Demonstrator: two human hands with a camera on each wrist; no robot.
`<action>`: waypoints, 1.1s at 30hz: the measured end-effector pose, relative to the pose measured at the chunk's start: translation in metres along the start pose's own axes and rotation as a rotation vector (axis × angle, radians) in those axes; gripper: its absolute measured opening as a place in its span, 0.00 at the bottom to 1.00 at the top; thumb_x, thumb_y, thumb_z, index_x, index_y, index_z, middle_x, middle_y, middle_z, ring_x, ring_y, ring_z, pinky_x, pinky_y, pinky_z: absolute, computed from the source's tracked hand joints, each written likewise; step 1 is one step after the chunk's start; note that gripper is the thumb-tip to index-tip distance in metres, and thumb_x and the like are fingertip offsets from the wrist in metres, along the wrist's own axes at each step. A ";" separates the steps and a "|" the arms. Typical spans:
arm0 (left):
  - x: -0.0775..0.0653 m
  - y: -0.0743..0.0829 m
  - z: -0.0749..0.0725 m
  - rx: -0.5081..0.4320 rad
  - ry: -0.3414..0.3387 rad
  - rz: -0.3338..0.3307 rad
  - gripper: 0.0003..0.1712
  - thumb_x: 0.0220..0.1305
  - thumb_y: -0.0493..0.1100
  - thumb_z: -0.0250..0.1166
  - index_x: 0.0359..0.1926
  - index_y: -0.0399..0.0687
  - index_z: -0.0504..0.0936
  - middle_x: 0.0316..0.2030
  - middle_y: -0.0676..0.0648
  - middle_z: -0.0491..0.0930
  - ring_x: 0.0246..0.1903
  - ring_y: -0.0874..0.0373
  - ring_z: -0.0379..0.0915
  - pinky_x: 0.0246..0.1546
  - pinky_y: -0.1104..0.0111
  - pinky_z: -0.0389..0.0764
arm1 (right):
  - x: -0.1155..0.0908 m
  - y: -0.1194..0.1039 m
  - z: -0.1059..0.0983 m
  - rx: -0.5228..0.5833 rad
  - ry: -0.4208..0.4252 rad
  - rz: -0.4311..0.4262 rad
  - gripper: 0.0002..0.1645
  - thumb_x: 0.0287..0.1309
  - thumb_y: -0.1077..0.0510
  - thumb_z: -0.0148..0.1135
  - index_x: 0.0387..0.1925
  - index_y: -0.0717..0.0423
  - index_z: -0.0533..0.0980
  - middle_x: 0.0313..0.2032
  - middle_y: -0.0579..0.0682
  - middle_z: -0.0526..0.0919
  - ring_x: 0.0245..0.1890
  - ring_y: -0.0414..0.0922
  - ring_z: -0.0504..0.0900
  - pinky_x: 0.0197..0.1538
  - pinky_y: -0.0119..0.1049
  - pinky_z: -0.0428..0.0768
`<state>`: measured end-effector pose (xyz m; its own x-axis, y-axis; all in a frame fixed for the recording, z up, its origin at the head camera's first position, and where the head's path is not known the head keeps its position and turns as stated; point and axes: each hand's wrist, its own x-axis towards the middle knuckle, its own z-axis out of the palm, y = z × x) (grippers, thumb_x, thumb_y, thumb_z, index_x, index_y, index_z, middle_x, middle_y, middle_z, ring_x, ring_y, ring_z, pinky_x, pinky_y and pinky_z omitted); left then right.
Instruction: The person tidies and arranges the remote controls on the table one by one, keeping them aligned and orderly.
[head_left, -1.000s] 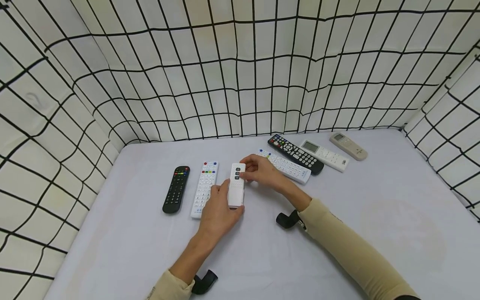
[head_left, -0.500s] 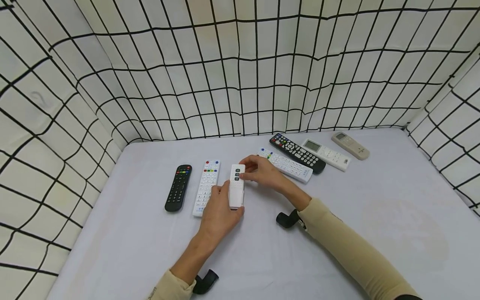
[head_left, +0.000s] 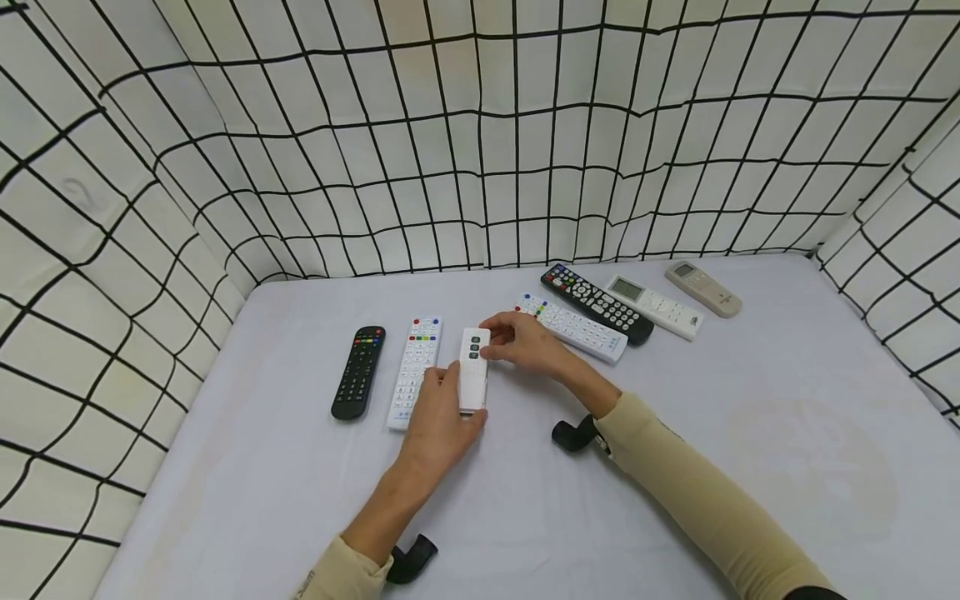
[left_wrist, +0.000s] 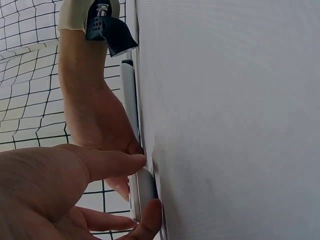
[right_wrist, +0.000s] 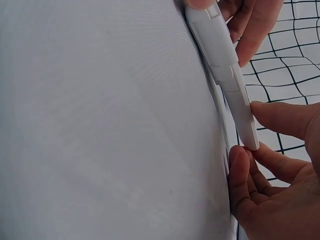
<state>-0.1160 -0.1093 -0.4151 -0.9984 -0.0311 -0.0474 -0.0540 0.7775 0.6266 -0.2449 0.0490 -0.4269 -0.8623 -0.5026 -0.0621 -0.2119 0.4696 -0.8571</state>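
Note:
A slim white remote control (head_left: 472,382) with three dark buttons near its far end lies lengthwise between both hands at the table's middle. My left hand (head_left: 433,427) grips its near end, thumb on the right side and fingers on the left. My right hand (head_left: 531,343) pinches the far end from the right, its thumb beside the buttons. In the right wrist view the remote (right_wrist: 225,70) is seen edge-on, slightly tilted close over the white cloth, with the right fingertips (right_wrist: 240,160) at its end. The left wrist view shows the remote (left_wrist: 145,190) partly hidden by the left fingers.
Left of the hands lie a white remote with coloured buttons (head_left: 414,367) and a black remote (head_left: 358,372). At the back right are another white remote (head_left: 577,328), a black one (head_left: 597,302), a white one with a screen (head_left: 655,307) and a beige one (head_left: 703,288). Black netting (head_left: 483,175) encloses the table.
Both hands keep their hold on the small white remote, which stays nearly in place. The head view has shifted slightly.

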 end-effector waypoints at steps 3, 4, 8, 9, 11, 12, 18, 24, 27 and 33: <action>0.000 0.002 -0.001 -0.006 -0.006 -0.006 0.48 0.60 0.37 0.76 0.76 0.31 0.62 0.63 0.32 0.68 0.59 0.42 0.71 0.63 0.50 0.78 | 0.001 0.000 0.000 -0.020 -0.003 0.008 0.26 0.63 0.59 0.72 0.61 0.61 0.79 0.48 0.56 0.87 0.46 0.46 0.84 0.45 0.28 0.78; 0.000 0.002 -0.001 -0.005 -0.007 -0.008 0.48 0.60 0.37 0.76 0.76 0.31 0.62 0.63 0.32 0.68 0.59 0.42 0.71 0.64 0.50 0.78 | 0.002 0.000 0.000 -0.024 -0.003 0.011 0.26 0.63 0.59 0.72 0.61 0.62 0.80 0.47 0.56 0.87 0.46 0.46 0.83 0.44 0.28 0.77; 0.000 0.003 0.000 -0.008 -0.012 -0.017 0.47 0.61 0.37 0.75 0.76 0.30 0.62 0.63 0.32 0.67 0.60 0.41 0.71 0.65 0.51 0.78 | 0.002 -0.002 0.001 -0.051 -0.004 0.023 0.26 0.63 0.58 0.72 0.61 0.62 0.80 0.45 0.55 0.86 0.43 0.44 0.81 0.43 0.27 0.76; 0.000 0.003 0.000 -0.009 -0.012 -0.017 0.47 0.61 0.37 0.75 0.76 0.30 0.62 0.63 0.32 0.67 0.61 0.41 0.71 0.65 0.51 0.78 | 0.002 -0.002 0.001 -0.056 -0.003 0.026 0.26 0.63 0.58 0.72 0.61 0.62 0.80 0.45 0.55 0.86 0.43 0.44 0.81 0.43 0.27 0.76; 0.001 0.003 0.000 -0.014 -0.013 -0.018 0.46 0.62 0.37 0.75 0.76 0.29 0.63 0.64 0.31 0.66 0.62 0.41 0.70 0.66 0.51 0.77 | 0.001 -0.003 0.000 -0.065 -0.001 0.030 0.26 0.63 0.58 0.72 0.61 0.62 0.80 0.45 0.55 0.85 0.43 0.44 0.81 0.43 0.28 0.76; 0.001 0.002 0.001 -0.016 -0.013 -0.017 0.46 0.62 0.37 0.75 0.76 0.29 0.63 0.64 0.31 0.66 0.62 0.41 0.70 0.66 0.51 0.77 | 0.001 -0.003 0.000 -0.070 0.000 0.030 0.26 0.63 0.58 0.72 0.61 0.62 0.80 0.45 0.54 0.85 0.43 0.44 0.80 0.43 0.28 0.76; 0.001 0.001 0.001 -0.028 -0.016 -0.014 0.46 0.62 0.37 0.75 0.75 0.28 0.63 0.64 0.31 0.66 0.63 0.40 0.69 0.67 0.50 0.77 | 0.002 -0.002 0.000 -0.069 0.003 0.030 0.28 0.63 0.58 0.72 0.63 0.62 0.79 0.45 0.54 0.85 0.43 0.43 0.80 0.45 0.28 0.75; 0.001 0.001 0.001 -0.026 -0.014 -0.013 0.46 0.61 0.37 0.75 0.75 0.28 0.63 0.64 0.31 0.66 0.62 0.41 0.70 0.66 0.51 0.77 | 0.003 0.001 0.000 -0.049 -0.006 0.026 0.29 0.62 0.58 0.73 0.63 0.62 0.79 0.45 0.54 0.85 0.43 0.43 0.80 0.44 0.28 0.75; 0.001 0.001 0.000 -0.027 -0.015 -0.016 0.46 0.61 0.37 0.75 0.75 0.28 0.63 0.64 0.31 0.65 0.62 0.41 0.70 0.66 0.51 0.77 | 0.002 0.001 -0.001 -0.045 -0.005 0.024 0.29 0.62 0.58 0.73 0.64 0.62 0.79 0.45 0.54 0.85 0.44 0.43 0.80 0.45 0.28 0.76; 0.000 0.001 -0.001 -0.050 -0.010 -0.013 0.46 0.61 0.36 0.76 0.75 0.29 0.64 0.64 0.32 0.66 0.62 0.41 0.70 0.66 0.50 0.78 | 0.000 0.000 -0.001 -0.048 -0.006 0.025 0.30 0.63 0.57 0.73 0.64 0.61 0.79 0.46 0.54 0.85 0.46 0.44 0.81 0.47 0.29 0.76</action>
<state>-0.1164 -0.1089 -0.4141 -0.9974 -0.0344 -0.0633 -0.0678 0.7449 0.6637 -0.2452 0.0501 -0.4258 -0.8649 -0.4944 -0.0866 -0.2122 0.5165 -0.8295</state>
